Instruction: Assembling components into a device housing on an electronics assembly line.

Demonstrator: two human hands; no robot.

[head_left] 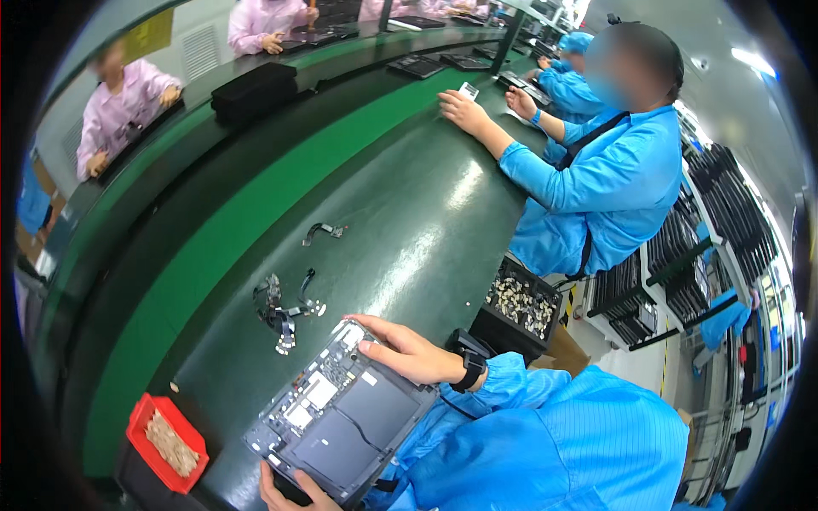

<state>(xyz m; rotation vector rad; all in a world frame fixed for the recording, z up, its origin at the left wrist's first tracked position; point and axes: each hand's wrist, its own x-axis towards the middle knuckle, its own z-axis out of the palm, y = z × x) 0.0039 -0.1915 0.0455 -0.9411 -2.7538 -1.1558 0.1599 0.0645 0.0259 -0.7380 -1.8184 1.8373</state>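
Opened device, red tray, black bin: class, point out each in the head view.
Opened device (331,436): head view, on its flat grey block.
Red tray (146,446): head view, on its side wall.
Black bin (504,330): head view, on its outer wall.

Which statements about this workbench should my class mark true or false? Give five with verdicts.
The right hand touches the opened device. True.
The watch is on the left wrist. False: the black watch is on the right wrist.
The red tray holds pale pieces. True.
Cable parts lie in the red tray. False: the dark cable parts lie on the green table.
The nearest co-worker's sleeve is pink. False: the co-worker's sleeve is blue.
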